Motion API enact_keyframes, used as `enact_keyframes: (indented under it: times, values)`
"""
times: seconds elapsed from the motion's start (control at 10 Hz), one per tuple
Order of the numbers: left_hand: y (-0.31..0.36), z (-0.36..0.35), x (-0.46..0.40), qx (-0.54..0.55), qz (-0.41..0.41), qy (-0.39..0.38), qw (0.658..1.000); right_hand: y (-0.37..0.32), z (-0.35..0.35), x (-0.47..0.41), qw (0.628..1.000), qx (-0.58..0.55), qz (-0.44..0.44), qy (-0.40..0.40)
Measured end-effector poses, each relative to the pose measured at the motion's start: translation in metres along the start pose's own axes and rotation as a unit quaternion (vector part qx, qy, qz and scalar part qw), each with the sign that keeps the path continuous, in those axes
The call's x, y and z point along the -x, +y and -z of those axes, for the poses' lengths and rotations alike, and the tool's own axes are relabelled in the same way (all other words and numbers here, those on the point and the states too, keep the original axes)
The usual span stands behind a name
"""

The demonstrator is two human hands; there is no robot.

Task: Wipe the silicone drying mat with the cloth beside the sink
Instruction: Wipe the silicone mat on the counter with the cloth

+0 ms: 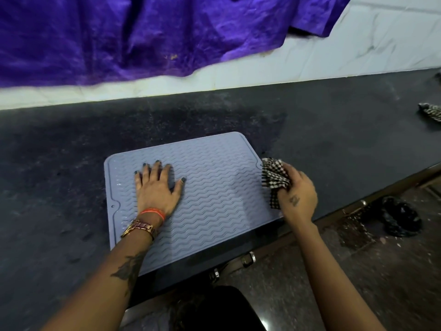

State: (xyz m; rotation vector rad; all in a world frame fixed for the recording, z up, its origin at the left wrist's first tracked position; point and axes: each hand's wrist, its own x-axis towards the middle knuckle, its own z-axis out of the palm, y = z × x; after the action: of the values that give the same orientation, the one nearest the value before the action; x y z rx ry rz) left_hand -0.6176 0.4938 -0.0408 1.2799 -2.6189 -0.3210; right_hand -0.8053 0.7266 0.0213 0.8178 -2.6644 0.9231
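A grey-blue silicone drying mat (210, 187) with wavy ridges lies flat on the dark counter (59, 175), its near corner close to the counter's front edge. My left hand (156, 187) rests palm down on the mat's left half, fingers spread. My right hand (297, 194) is at the mat's right edge, closed around a bunched black-and-white checked cloth (274, 174). The cloth touches the mat's right rim and part of it hangs under my fingers.
A purple sheet (143, 37) hangs over the white wall behind the counter. A second checked cloth (432, 112) lies at the far right of the counter. Below the front edge are drawer handles (248, 259) and a dark object (401, 219) on the floor.
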Motion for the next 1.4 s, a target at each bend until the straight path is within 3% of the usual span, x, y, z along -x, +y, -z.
enact_keyframes:
  times: [0.2,0.3,0.4,0.5,0.6,0.7,0.8,0.9,1.0,1.2,1.3,1.4]
  values:
    - [0.003,0.001,0.001,-0.004,0.003,0.007,1.0,0.014,-0.024,0.015,0.974,0.183,-0.004,-0.132]
    - [0.004,0.002,0.001,-0.007,0.006,0.003,1.0,0.016,-0.027,0.01,0.97,0.192,-0.006,-0.152]
    - [0.003,0.003,0.001,-0.005,0.006,0.002,1.0,0.021,-0.023,-0.003,0.969,0.161,-0.007,-0.187]
    - [0.003,0.003,0.002,0.0,0.005,0.001,1.0,0.027,-0.008,-0.029,0.976,0.002,-0.039,-0.212]
    - [0.003,0.003,0.002,0.003,0.004,0.002,1.0,0.028,0.002,-0.046,0.965,-0.147,-0.135,-0.168]
    - [0.002,0.003,0.002,0.005,0.003,0.005,1.0,0.024,-0.007,-0.041,0.961,-0.135,-0.15,-0.188]
    - [0.002,0.002,0.001,0.009,0.004,0.009,1.0,0.026,-0.021,-0.024,0.981,0.077,-0.073,-0.163]
    - [0.001,0.001,0.0,0.009,0.005,0.011,1.0,0.024,-0.023,-0.02,0.989,0.125,-0.027,-0.07]
    - [0.0,-0.001,0.0,0.009,0.007,0.013,1.0,0.018,-0.028,-0.017,0.996,0.084,0.025,-0.024]
    - [0.0,-0.002,-0.001,0.004,0.009,0.019,1.0,0.024,-0.052,0.006,0.968,0.207,0.046,-0.137]
    - [0.0,-0.002,0.0,0.005,0.008,0.017,1.0,0.028,-0.053,-0.001,0.968,0.199,0.05,-0.142]
    - [0.001,-0.001,0.0,0.009,0.006,0.018,1.0,0.033,-0.042,-0.025,0.976,0.119,0.061,-0.17]
